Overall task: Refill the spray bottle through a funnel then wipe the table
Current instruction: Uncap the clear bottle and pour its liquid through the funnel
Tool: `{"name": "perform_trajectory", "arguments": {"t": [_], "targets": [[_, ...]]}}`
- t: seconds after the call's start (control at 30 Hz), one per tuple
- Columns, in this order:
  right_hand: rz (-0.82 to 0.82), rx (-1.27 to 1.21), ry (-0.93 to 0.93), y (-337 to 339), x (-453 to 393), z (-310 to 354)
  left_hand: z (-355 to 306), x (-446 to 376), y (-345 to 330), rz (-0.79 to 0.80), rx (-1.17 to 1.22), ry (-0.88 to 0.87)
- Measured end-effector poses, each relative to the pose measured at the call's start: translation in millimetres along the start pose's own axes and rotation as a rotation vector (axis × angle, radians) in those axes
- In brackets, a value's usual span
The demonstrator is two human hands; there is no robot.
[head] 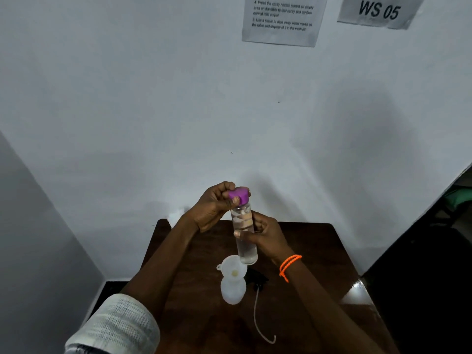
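Purple plastic caps a clear bottle [245,233] held upright above the bench [314,251]; the cap [238,195] sits on the bottle's top, and the bottle holds clear liquid. The left hand [214,208] has a tight grip on the cap, fingers curled over it and the thumb pressed on its near side. The right hand [265,236] grips the bottle's middle, thumb across the front and fingers wrapped behind. An orange cord bracelet [290,265] circles the right wrist, and a white woven sleeve [115,325] covers the left upper arm.

Just below the held bottle, the spray bottle [233,290], small, white and translucent, stands on the bench with a white funnel [232,268] seated in its neck. Right beside it lies its black spray head [258,278], with a pale dip tube [258,315] trailing toward the near edge and curling at its end.

That bench is dark brown polished wood, with a bright reflection near its right corner. It stands against a plain white wall [153,98]. High on the wall hang a printed instruction sheet [282,20] and a sign reading "WS 05" [379,11]. A grey partition [30,226] closes the left side, and the area to the right is dark.
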State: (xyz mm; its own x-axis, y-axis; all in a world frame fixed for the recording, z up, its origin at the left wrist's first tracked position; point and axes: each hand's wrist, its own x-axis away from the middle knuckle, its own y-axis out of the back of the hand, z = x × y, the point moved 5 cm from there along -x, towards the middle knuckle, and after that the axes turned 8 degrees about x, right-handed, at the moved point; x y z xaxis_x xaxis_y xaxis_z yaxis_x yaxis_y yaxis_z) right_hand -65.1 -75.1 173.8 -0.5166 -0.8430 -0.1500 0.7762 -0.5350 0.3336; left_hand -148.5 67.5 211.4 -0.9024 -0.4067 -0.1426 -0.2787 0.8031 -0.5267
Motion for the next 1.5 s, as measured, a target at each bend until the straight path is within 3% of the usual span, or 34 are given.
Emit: {"name": "perform_trajectory", "arguments": {"t": [0.13,0.23,0.4,0.63,0.73,0.87,1.13,1.33,1.5], "targets": [[-0.058,0.034,-0.027,0.8,2.2,-2.7,-1.6,2.6,-1.5,-0.223,-0.223,-0.078],[-0.081,0.057,-0.04,0.2,1.9,-1.5,3.1,3.0,-2.4,-0.284,-0.233,-0.13],[-0.131,0.032,-0.065,7.3,0.4,-3.7,6.5,8.0,-4.5,-0.276,-0.155,-0.156],[-0.134,0.053,-0.037,9.0,-2.1,-1.8,0.6,11.7,-2.8,-0.339,-0.27,-0.24],[-0.127,0.063,-0.03,7.3,-3.0,-2.1,-0.9,8.8,-3.7,-0.331,-0.297,-0.223],[-0.123,0.064,-0.028,6.0,-4.2,-4.1,-1.7,9.7,-1.3,-0.263,-0.163,-0.135],[-0.113,0.065,-0.047,4.0,-4.3,-6.5,-7.8,13.3,0.4,-0.288,-0.372,-0.185],[-0.116,0.074,-0.053,2.4,-6.3,-6.0,-13.7,10.7,2.5,-0.227,-0.316,-0.158],[-0.099,0.068,-0.069,2.1,-7.9,-5.5,-16.1,7.1,2.0,-0.274,-0.448,-0.197]]}}
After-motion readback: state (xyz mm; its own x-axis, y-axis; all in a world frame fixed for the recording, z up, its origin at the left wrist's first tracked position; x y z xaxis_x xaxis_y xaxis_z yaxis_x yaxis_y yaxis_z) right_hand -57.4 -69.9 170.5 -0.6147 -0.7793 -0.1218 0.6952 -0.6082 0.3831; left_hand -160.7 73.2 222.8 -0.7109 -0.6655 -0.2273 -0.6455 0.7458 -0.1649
